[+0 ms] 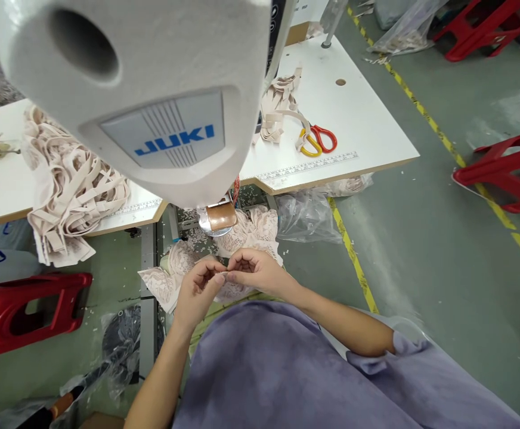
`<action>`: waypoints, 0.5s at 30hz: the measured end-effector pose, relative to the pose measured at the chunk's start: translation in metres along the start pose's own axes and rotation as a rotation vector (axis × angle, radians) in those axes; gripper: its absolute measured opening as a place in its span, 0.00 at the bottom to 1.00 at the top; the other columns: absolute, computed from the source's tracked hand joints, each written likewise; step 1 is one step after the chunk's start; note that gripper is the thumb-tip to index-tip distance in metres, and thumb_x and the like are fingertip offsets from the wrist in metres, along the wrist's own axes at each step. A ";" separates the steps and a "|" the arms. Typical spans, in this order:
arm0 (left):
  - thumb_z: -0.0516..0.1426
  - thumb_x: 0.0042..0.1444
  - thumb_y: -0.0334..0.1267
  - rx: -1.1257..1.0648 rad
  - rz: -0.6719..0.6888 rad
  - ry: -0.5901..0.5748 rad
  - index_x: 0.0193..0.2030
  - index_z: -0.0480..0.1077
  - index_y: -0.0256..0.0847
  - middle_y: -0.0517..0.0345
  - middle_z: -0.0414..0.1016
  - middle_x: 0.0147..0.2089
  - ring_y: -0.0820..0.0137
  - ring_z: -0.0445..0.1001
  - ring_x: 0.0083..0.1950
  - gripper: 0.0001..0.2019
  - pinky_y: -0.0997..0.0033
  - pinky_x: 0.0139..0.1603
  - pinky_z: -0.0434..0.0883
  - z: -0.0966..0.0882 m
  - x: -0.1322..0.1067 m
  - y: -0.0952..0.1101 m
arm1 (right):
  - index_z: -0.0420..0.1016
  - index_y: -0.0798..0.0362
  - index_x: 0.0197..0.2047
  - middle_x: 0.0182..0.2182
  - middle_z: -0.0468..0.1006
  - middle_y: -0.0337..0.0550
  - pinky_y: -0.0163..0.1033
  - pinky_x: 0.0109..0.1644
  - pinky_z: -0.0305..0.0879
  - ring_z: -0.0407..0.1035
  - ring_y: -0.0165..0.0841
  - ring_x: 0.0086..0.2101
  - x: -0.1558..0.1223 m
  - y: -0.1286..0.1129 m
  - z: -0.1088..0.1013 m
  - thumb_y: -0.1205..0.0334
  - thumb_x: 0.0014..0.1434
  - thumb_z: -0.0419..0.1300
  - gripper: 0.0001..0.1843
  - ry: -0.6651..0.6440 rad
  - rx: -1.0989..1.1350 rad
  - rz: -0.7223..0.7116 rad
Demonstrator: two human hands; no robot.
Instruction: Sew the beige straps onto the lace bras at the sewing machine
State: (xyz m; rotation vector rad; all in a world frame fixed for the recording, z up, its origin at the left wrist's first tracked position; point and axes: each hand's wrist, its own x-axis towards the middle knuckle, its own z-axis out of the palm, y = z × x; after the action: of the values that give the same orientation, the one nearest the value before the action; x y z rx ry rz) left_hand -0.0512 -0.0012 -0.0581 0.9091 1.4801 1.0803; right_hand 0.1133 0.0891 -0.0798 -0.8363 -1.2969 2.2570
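A pale pink lace bra [253, 229] with moulded cups spreads beneath the sewing machine head [166, 119] and around my hands. My left hand [200, 286] has its thumb and forefinger pinched together on a small pale edge that seems to belong to this bra. Right against it, fingertip to fingertip, my right hand [260, 271] pinches the same spot. The exact part between the fingertips is too small to make out. Just beyond the hands is the machine's rounded metal and brown plate [217, 217]; the needle is hidden under the head.
On the white table [376, 140], left, hangs a heap of beige elastic strips [70, 185]. More strips [282, 98] lie right, beside scissors [318, 140] with red and yellow handles. A printed ruler [309, 167] follows the front edge. Red stools [31, 310] stand around on the green floor.
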 end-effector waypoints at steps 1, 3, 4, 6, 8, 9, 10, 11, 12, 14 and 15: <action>0.59 0.60 0.45 0.028 0.009 0.018 0.36 0.72 0.40 0.60 0.70 0.32 0.72 0.66 0.32 0.10 0.74 0.33 0.64 0.001 0.000 0.002 | 0.74 0.54 0.35 0.28 0.74 0.36 0.34 0.34 0.65 0.68 0.27 0.30 0.000 0.000 0.001 0.54 0.48 0.73 0.17 -0.003 0.002 0.002; 0.57 0.62 0.45 0.072 0.043 0.059 0.32 0.70 0.40 0.61 0.68 0.29 0.73 0.64 0.30 0.12 0.75 0.31 0.62 0.004 -0.001 0.004 | 0.74 0.54 0.36 0.29 0.74 0.37 0.34 0.35 0.66 0.68 0.28 0.30 0.000 0.000 0.002 0.54 0.49 0.72 0.17 -0.014 -0.002 0.010; 0.57 0.63 0.45 0.091 0.058 0.075 0.31 0.69 0.40 0.61 0.67 0.28 0.73 0.63 0.29 0.13 0.75 0.31 0.62 0.006 -0.001 0.004 | 0.74 0.54 0.36 0.30 0.74 0.37 0.34 0.35 0.66 0.68 0.28 0.30 0.000 0.000 0.002 0.53 0.50 0.72 0.17 -0.019 -0.003 0.013; 0.57 0.63 0.46 0.116 0.067 0.112 0.30 0.69 0.40 0.62 0.66 0.26 0.73 0.62 0.28 0.13 0.75 0.29 0.62 0.006 -0.002 0.003 | 0.75 0.54 0.36 0.30 0.75 0.38 0.35 0.35 0.67 0.69 0.28 0.31 0.001 0.000 0.004 0.52 0.51 0.71 0.17 -0.026 0.003 0.014; 0.57 0.62 0.47 0.116 0.049 0.112 0.30 0.69 0.40 0.61 0.67 0.26 0.72 0.64 0.28 0.14 0.75 0.29 0.63 0.002 -0.002 -0.001 | 0.75 0.54 0.37 0.31 0.76 0.38 0.35 0.36 0.67 0.70 0.29 0.32 0.001 -0.001 0.005 0.51 0.50 0.71 0.18 -0.028 0.018 0.003; 0.58 0.61 0.48 0.101 0.044 0.087 0.32 0.71 0.40 0.60 0.69 0.28 0.71 0.66 0.30 0.13 0.74 0.31 0.65 -0.002 -0.001 -0.004 | 0.75 0.54 0.37 0.31 0.76 0.38 0.35 0.37 0.67 0.70 0.29 0.32 0.002 -0.002 0.006 0.51 0.50 0.71 0.18 -0.023 0.024 -0.004; 0.59 0.59 0.50 0.079 0.045 0.047 0.36 0.72 0.40 0.57 0.72 0.32 0.68 0.70 0.33 0.14 0.72 0.35 0.68 -0.007 0.001 -0.007 | 0.75 0.54 0.37 0.32 0.76 0.38 0.35 0.38 0.68 0.70 0.29 0.32 0.003 -0.004 0.005 0.50 0.50 0.71 0.19 -0.018 0.025 -0.010; 0.59 0.58 0.52 0.061 0.050 -0.009 0.42 0.73 0.41 0.53 0.75 0.38 0.64 0.73 0.39 0.16 0.68 0.40 0.70 -0.013 0.004 -0.010 | 0.75 0.54 0.37 0.32 0.76 0.38 0.35 0.38 0.68 0.71 0.29 0.33 0.004 -0.005 0.004 0.50 0.50 0.72 0.19 -0.015 0.023 -0.013; 0.59 0.57 0.54 0.058 0.060 -0.071 0.48 0.73 0.41 0.49 0.76 0.44 0.59 0.74 0.46 0.20 0.63 0.46 0.71 -0.019 0.008 -0.012 | 0.75 0.54 0.37 0.32 0.76 0.39 0.35 0.38 0.68 0.71 0.29 0.33 0.005 -0.007 0.002 0.50 0.50 0.72 0.19 -0.011 0.017 -0.016; 0.58 0.58 0.54 0.137 0.081 -0.159 0.53 0.73 0.42 0.45 0.76 0.51 0.55 0.72 0.54 0.22 0.57 0.55 0.69 -0.027 0.016 -0.017 | 0.75 0.54 0.37 0.33 0.76 0.39 0.34 0.38 0.68 0.70 0.28 0.32 0.006 -0.009 -0.003 0.50 0.50 0.72 0.19 -0.009 -0.003 -0.019; 0.57 0.60 0.52 0.199 0.100 -0.186 0.52 0.74 0.42 0.46 0.76 0.50 0.55 0.72 0.54 0.20 0.57 0.55 0.69 -0.029 0.019 -0.019 | 0.75 0.54 0.37 0.32 0.76 0.39 0.34 0.37 0.68 0.70 0.28 0.32 0.005 -0.009 -0.005 0.50 0.50 0.71 0.19 -0.008 -0.011 -0.022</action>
State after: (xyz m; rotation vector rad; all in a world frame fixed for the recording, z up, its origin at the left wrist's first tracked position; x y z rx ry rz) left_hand -0.0833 0.0066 -0.0803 1.2017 1.4155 0.9039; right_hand 0.1132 0.0998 -0.0755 -0.8135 -1.3173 2.2405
